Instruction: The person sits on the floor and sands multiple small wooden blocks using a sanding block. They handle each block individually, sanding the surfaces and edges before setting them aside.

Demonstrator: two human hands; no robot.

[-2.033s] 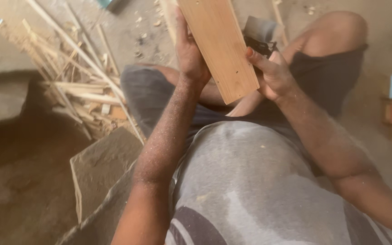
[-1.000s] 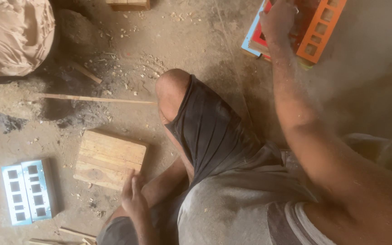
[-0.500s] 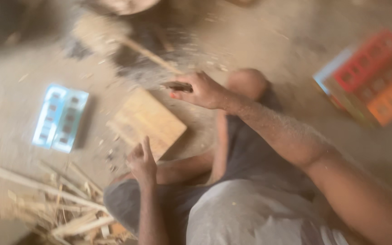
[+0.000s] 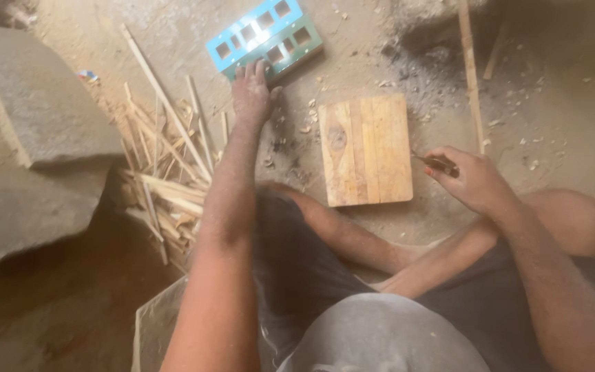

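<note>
I sit cross-legged on a dirt floor. My left hand (image 4: pixel 253 93) reaches forward, fingers spread, touching the near edge of a blue and green frame with square holes (image 4: pixel 266 36). My right hand (image 4: pixel 470 180) is closed around a small dark tool (image 4: pixel 436 162) whose tip points toward a square wooden board (image 4: pixel 366 149). The board lies flat on the ground in front of my knees, just left of my right hand.
A pile of thin wooden sticks and splinters (image 4: pixel 166 172) lies left of my left arm. A large grey stone (image 4: pixel 29 138) fills the left side. A long thin stick (image 4: pixel 471 72) lies beyond the board, near dark ash (image 4: pixel 428 55). Wood chips scatter around.
The view swung about. My left hand moved from beside the board out to the blue and green frame. My right hand drew back to the board's right side, holding the small tool.
</note>
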